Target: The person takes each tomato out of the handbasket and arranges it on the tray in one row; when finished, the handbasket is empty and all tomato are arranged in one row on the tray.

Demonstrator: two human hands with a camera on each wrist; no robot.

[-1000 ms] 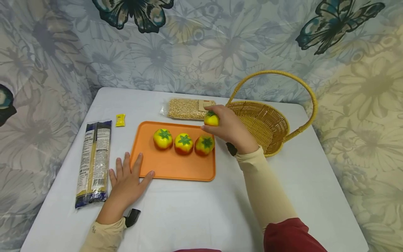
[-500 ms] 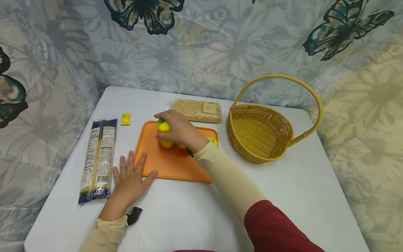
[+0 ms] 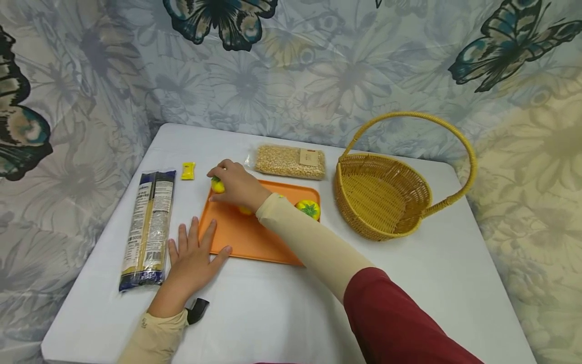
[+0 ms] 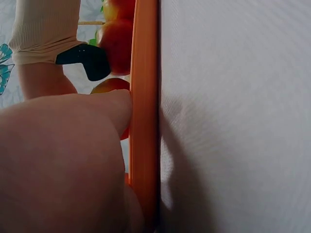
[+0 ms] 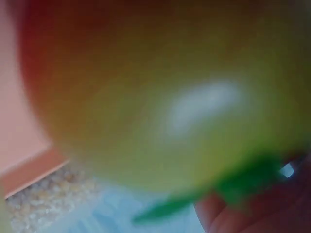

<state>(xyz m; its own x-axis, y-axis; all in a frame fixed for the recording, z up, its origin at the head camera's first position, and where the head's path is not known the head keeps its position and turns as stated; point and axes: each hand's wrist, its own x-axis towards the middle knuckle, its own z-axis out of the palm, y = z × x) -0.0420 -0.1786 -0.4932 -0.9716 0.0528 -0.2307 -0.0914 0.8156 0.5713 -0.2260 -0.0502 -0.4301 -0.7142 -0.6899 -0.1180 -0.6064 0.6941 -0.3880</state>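
My right hand (image 3: pixel 238 186) grips a yellow-red toy persimmon (image 3: pixel 218 186) with a green leafy top, over the far left corner of the orange tray (image 3: pixel 247 247). In the right wrist view this persimmon (image 5: pixel 160 111) fills most of the picture, blurred. Another persimmon (image 3: pixel 308 208) sits at the tray's right side. A further one (image 3: pixel 246 210) shows partly beneath my right hand, and the forearm covers most of what lies between. My left hand (image 3: pixel 193 263) rests with spread fingers at the tray's near left corner; its thumb touches the tray rim (image 4: pixel 144 121) in the left wrist view.
A yellow wicker basket (image 3: pixel 382 197) with a tall handle stands right of the tray. Behind the tray lies a bag of grain (image 3: pixel 288 161). To the left are a long spaghetti packet (image 3: pixel 147 230) and a small yellow packet (image 3: pixel 188 171). Patterned cloth hangs behind the table.
My right hand has carried the persimmon from beside the basket leftward across the tray to its far left corner. The left hand has stayed at the tray; the head view has shifted slightly.
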